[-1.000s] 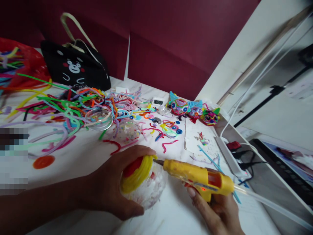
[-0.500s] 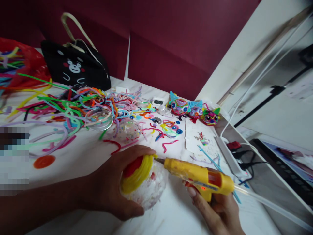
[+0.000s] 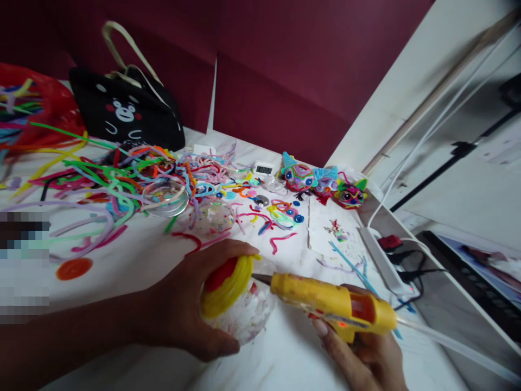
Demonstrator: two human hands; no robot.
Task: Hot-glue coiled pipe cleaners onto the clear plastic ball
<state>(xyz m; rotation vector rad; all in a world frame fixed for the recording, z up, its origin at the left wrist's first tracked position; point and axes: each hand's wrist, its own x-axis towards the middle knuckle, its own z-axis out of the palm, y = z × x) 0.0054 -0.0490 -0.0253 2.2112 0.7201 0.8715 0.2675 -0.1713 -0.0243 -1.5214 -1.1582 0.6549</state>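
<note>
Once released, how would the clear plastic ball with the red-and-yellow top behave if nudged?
The clear plastic ball would probably roll, being rounded. It seems light for its size, since its see-through wall suggests a hollow shell. The fuzzy yellow strips likely offer more grip than the bare clear side.

A yellow glue gun (image 3: 325, 298) points its dark nozzle (image 3: 263, 279) at a clear ball (image 3: 240, 315) partly covered in red and yellow.

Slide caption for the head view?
Left hand holds a clear ball partly covered in red and yellow; right hand points a yellow glue gun at it.
</note>
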